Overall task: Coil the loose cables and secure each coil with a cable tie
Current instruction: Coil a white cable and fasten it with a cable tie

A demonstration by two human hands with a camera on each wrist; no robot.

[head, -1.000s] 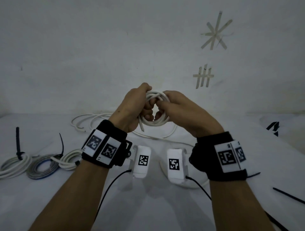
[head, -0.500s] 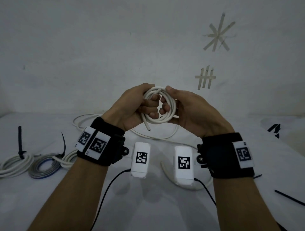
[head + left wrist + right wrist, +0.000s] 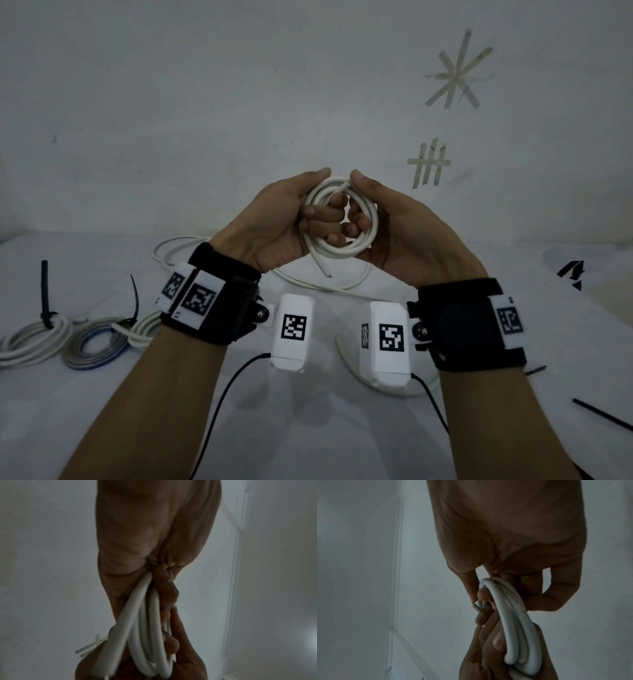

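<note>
A small white cable coil (image 3: 346, 251) is held up in front of the wall, palms turned toward me. My left hand (image 3: 291, 219) grips its left side with fingers curled through the ring. My right hand (image 3: 387, 226) grips the right side, thumb at the top. One cut end (image 3: 323, 269) hangs below the coil; the other end (image 3: 340, 187) lies across the top. The left wrist view shows the loops (image 3: 145, 628) running between both hands, and the right wrist view shows them (image 3: 513, 615) the same way. No cable tie is on this coil.
On the table at left lie three coils with black ties: white (image 3: 30, 337), grey-blue (image 3: 92, 346), white (image 3: 144, 330). A loose white cable (image 3: 308, 282) curves behind the wrists. A loose black tie (image 3: 603, 414) lies at right. Tape marks (image 3: 428, 164) stick to the wall.
Both hands have turned palms toward me and risen slightly, and the coil now faces me as an open ring. The grip on it has stayed.
</note>
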